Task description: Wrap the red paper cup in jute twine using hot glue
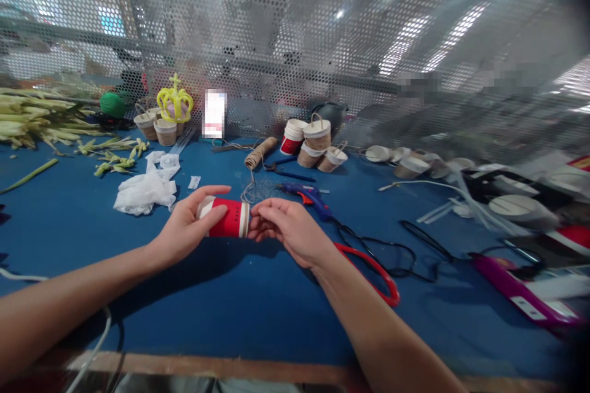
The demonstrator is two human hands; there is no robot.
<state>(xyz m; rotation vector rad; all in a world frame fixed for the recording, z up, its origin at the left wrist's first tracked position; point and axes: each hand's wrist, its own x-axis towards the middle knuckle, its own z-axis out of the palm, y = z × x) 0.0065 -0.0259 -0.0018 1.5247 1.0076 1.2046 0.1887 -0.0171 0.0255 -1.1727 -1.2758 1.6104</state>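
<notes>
Blue table (258, 319): spreads across the lower and middle frame; its shadow patch below the hands suggests the work is held clear of the surface.
Left hand (182, 228): just left of centre, closed around the cup, thumb along the near side and fingers over the upper far side.
Right hand (297, 230): at mid-frame, fingers curled and fingertips gathered at the cup's right end; whether they pinch anything there cannot be told. Just beyond it lies a blue glue gun (314, 199).
Red paper cup, place (230, 225): just left of the frame's centre, between the two hands.
Red paper cup, direction: on its side, long axis running nearly level across the frame, dipping slightly to the right; one end toward the left palm, the other toward the right fingertips. Which end is the mouth is not clear.
Red paper cup, handling: likely very light and thin-walled, springy under mild pressure and easily dented by a hard squeeze; the smooth side may slip or roll. Best held around the middle with a loose, even grip, or near a firmer end.
Twine roll (261, 153): above centre, its long axis slanting from lower left to upper right; probably light, rough and easy to grip around its body.
Loose twine (252, 181): trails from the roll down toward the cup's right end; limp, probably best taken between fingertips.
Dark print (236, 214): a small row on the red side, nearer the right end.
</notes>
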